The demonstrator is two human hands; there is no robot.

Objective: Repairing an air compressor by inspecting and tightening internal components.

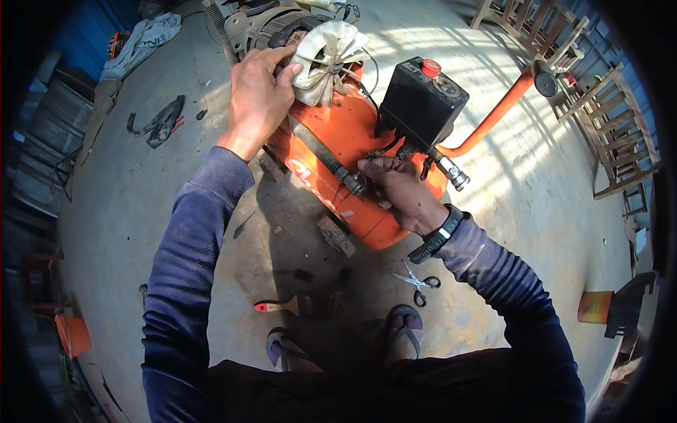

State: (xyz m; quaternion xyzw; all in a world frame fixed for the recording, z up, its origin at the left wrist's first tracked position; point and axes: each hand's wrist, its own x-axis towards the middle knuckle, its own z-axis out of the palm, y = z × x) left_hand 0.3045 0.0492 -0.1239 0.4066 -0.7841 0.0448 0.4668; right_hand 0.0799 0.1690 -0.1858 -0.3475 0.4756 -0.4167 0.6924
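On the white fan point(307, 62), my left hand point(259, 88) pinches the left edge. Beside the hose end point(353, 185), my right hand point(407, 197) curls, its hold unclear.

The orange tank point(384, 222) has big white letters point(305, 172) on its side. The pale cloth point(134, 60) has dark letters point(152, 41) too.

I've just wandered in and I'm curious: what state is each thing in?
Left hand: holding the white fan
White fan: uncovered, blades exposed
Right hand: at fittings below the black box; grip unclear
Orange tank: lying horizontal
Black box: closed, red knob on top
Grey hose: running over the tank; end connection unclear
Scissors: on the floor, blades apart
Paintbrush: lying flat
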